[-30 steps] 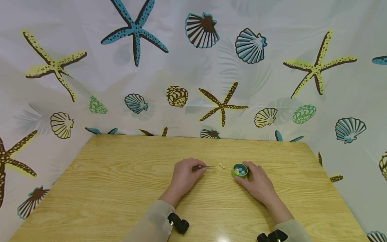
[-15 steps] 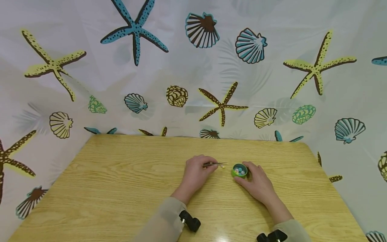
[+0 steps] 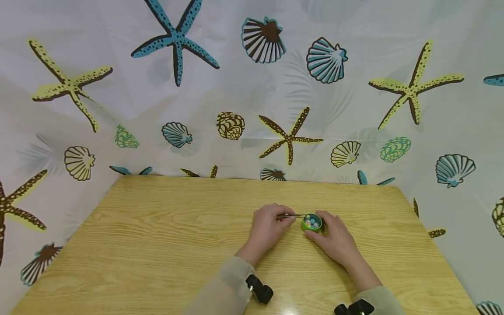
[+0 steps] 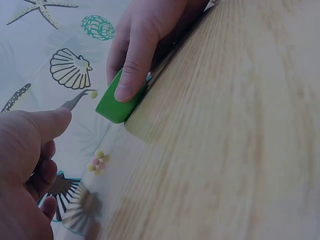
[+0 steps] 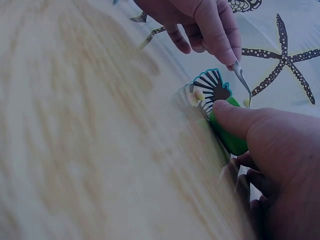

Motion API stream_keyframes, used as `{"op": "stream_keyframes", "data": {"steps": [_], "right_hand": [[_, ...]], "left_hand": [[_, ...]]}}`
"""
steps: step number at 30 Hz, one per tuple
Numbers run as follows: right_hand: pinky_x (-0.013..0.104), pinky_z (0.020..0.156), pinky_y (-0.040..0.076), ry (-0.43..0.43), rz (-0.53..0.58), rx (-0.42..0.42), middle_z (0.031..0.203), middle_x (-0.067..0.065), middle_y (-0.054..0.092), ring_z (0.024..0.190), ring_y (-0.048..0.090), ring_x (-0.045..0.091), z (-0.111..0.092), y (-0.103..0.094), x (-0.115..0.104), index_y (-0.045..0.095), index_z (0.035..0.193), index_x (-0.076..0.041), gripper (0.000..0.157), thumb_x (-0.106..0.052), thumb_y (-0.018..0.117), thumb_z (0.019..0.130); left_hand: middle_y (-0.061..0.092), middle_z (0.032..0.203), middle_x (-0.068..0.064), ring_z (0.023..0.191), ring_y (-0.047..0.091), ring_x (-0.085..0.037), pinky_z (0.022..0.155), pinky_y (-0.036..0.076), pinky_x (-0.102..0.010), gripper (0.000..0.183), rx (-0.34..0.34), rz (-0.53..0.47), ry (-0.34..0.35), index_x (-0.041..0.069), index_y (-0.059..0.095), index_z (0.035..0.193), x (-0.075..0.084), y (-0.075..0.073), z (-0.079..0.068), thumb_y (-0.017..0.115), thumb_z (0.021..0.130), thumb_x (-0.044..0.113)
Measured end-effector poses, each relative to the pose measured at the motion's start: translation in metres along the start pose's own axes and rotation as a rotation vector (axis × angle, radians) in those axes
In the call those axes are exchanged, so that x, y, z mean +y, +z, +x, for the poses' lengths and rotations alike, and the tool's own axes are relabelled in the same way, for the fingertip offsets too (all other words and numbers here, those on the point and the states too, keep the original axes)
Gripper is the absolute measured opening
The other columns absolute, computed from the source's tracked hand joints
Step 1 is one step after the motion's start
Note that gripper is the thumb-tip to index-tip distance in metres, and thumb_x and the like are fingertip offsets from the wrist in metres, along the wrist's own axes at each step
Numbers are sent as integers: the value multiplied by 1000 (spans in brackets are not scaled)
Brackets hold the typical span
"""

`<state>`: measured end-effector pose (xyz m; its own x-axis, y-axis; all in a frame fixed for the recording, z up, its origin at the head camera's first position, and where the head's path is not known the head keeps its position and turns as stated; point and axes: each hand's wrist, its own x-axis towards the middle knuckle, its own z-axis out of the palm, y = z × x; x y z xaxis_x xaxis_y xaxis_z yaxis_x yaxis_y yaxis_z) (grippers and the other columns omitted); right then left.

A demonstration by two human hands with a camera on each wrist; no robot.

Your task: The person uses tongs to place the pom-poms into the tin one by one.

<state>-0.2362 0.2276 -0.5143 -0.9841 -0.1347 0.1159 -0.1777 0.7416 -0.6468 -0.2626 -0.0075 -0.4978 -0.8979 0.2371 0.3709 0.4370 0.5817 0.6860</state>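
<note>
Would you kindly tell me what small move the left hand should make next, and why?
Probably the left hand should ease its pinch so the tweezers release the yellow bead into the green cup: the bead sits at their tips, which reach over the cup's rim, and the right hand holds the cup.

Wood-grain table [image 3: 157, 240]; behind it, white cloth [image 3: 244, 96] printed with starfish [image 3: 176, 38], seashells [image 3: 327, 61].
</note>
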Motion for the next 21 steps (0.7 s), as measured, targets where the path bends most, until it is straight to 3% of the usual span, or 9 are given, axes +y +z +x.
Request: {"op": "stream_keyframes", "data": {"steps": [21], "right_hand": [[74,123,29,-5,10,5,160,25,55,156,31,60,-1,-1,-3,56,157,-2,72,-42,81,103]], "left_hand": [[79,102,5,96,69,-18,96,52,-46,11,-2,-22,-7,20,87,110,1,3,-2,86,100,22]]}}
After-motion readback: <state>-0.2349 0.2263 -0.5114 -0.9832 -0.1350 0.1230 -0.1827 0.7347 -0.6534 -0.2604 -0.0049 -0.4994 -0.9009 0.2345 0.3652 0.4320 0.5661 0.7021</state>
